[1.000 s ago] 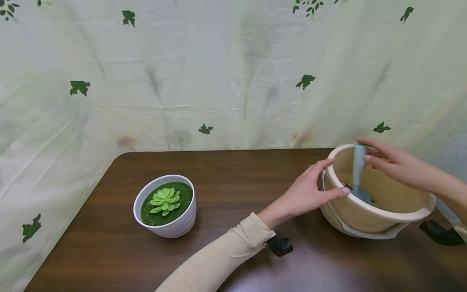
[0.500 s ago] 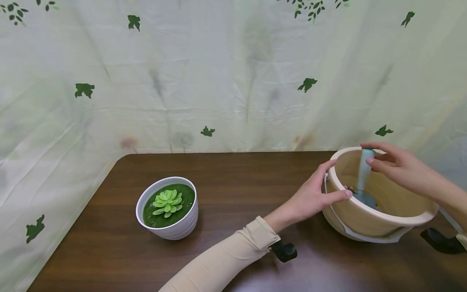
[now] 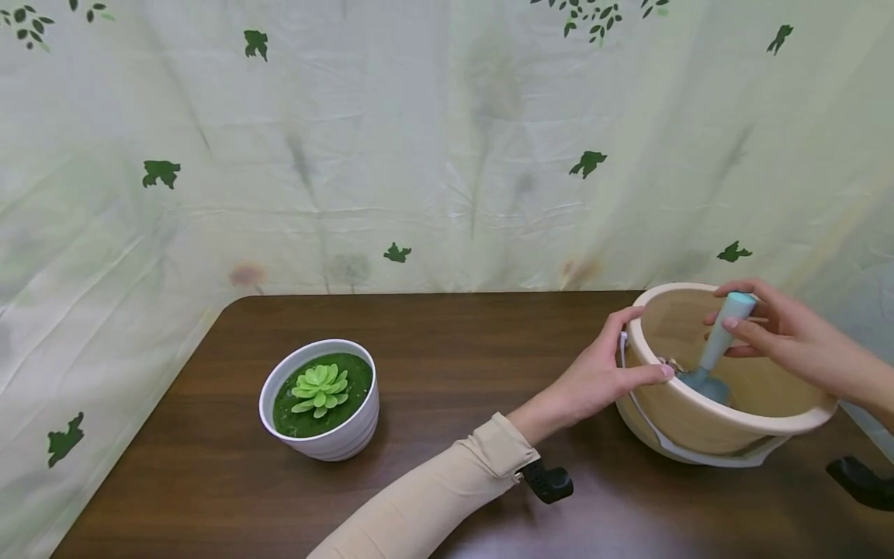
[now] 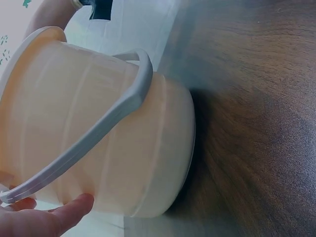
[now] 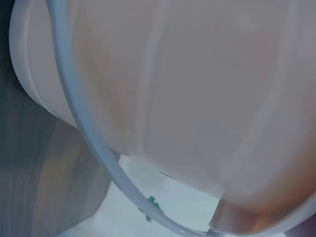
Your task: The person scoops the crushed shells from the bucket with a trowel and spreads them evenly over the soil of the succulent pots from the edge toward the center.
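A cream bucket [image 3: 705, 431] with a pale grey handle [image 4: 98, 131] stands upright at the right of the table. My left hand [image 3: 583, 380] holds its left side, thumb at the rim; in the left wrist view, fingers [image 4: 74, 210] show against the bucket's outer wall. Inside the bucket a light blue hand trowel [image 3: 719, 338] leans to the right, blade down near some small dark bits. My right hand [image 3: 782, 326] reaches over the far right rim and pinches the trowel's grip between thumb and fingers. Only the bucket's wall and handle appear in the right wrist view.
A white pot with a green succulent [image 3: 319, 390] stands on the left part of the brown wooden table [image 3: 475, 334]. A pale curtain [image 3: 419, 155] with green leaf prints hangs behind the table. Black wrist-worn devices [image 3: 548, 481] sit under both forearms.
My right hand has closed on the trowel's handle and tilted it to the right, where it stood nearly upright before. My left hand stays at the bucket's rim.
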Demonstrator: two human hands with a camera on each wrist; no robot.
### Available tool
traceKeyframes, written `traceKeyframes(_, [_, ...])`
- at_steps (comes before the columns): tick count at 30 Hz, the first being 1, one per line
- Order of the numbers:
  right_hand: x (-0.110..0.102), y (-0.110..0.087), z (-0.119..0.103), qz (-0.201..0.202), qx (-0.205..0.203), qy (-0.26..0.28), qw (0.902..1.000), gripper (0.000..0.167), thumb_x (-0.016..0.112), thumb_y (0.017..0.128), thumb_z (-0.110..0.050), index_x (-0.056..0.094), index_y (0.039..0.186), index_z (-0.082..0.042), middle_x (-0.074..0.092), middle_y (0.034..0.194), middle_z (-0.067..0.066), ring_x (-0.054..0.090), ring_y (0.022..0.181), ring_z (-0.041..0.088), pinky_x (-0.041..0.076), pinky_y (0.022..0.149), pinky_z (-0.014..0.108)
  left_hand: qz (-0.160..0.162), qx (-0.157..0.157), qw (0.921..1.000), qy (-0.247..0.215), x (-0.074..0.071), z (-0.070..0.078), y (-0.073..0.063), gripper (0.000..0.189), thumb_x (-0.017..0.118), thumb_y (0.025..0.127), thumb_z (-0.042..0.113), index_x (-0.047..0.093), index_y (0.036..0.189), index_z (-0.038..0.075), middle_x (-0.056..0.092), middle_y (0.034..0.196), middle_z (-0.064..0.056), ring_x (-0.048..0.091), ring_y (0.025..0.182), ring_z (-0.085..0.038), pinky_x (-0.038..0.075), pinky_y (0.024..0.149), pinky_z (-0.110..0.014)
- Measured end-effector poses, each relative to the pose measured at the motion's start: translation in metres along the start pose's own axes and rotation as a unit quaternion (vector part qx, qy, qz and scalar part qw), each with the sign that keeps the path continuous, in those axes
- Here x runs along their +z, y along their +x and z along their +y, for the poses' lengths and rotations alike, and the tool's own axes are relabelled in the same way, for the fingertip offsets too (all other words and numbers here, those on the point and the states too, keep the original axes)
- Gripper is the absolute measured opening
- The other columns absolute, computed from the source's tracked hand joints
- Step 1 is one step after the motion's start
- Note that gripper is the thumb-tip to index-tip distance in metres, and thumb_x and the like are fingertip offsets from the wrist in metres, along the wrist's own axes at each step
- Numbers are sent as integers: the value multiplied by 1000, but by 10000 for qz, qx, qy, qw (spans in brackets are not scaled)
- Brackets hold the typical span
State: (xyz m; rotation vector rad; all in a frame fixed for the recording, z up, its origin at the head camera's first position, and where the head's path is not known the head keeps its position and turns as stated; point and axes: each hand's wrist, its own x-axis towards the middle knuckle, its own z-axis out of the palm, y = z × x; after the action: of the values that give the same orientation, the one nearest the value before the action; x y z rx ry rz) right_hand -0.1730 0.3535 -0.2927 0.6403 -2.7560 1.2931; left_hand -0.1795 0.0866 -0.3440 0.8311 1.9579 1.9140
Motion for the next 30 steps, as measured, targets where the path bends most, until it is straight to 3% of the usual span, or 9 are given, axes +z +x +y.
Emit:
traceKeyframes(7, [-5, 0, 0, 1058, 101, -9, 9943, 42, 50, 101, -1, 43, 139, -18, 63, 108, -19, 63, 90, -4, 56, 63, 24, -95, -16, 9999, -82, -1, 0, 0, 75, 72, 88, 21, 31, 150, 29, 44, 136, 10, 47, 113, 1, 40, 94, -21])
traceKeyframes(13, [-8, 3, 4, 1554, -53, 134, 9878, 37, 51, 99, 1, 46, 128, -22, 61, 106, -17, 63, 86, -6, 54, 64, 19, -142, -92, 9998, -103, -2, 0, 0, 75, 72, 89, 21, 30, 150, 31, 41, 140, 9, 46, 115, 1, 40, 95, -22])
traceKeyframes(21, [-3, 5, 0, 1089, -304, -421, 9927, 22, 51, 98, 6, 44, 119, 2, 62, 108, -13, 63, 88, -5, 53, 67, 17, -162, -97, 9998, -75, -3, 0, 0, 75, 72, 89, 20, 30, 149, 31, 38, 143, 8, 45, 116, 0, 39, 94, -21])
traceKeyframes(26, [-7, 2, 2, 879, -194, -666, 9937, 27, 50, 99, 5, 46, 125, -5, 60, 104, -24, 60, 88, -9, 53, 64, 17, -60, -130, 9999, -21, -4, 1, 0, 76, 74, 87, 21, 32, 149, 32, 39, 142, 9, 45, 115, 0, 39, 94, -21])
traceKeyframes(30, [-7, -2, 4, 653, 40, -917, 9936, 33, 50, 99, 5, 44, 131, -2, 67, 104, 3, 60, 86, -9, 55, 61, 22, -1, -160, 9999, -58, -4, 1, -1, 75, 75, 86, 21, 34, 148, 32, 41, 140, 11, 46, 114, -1, 39, 93, -21])
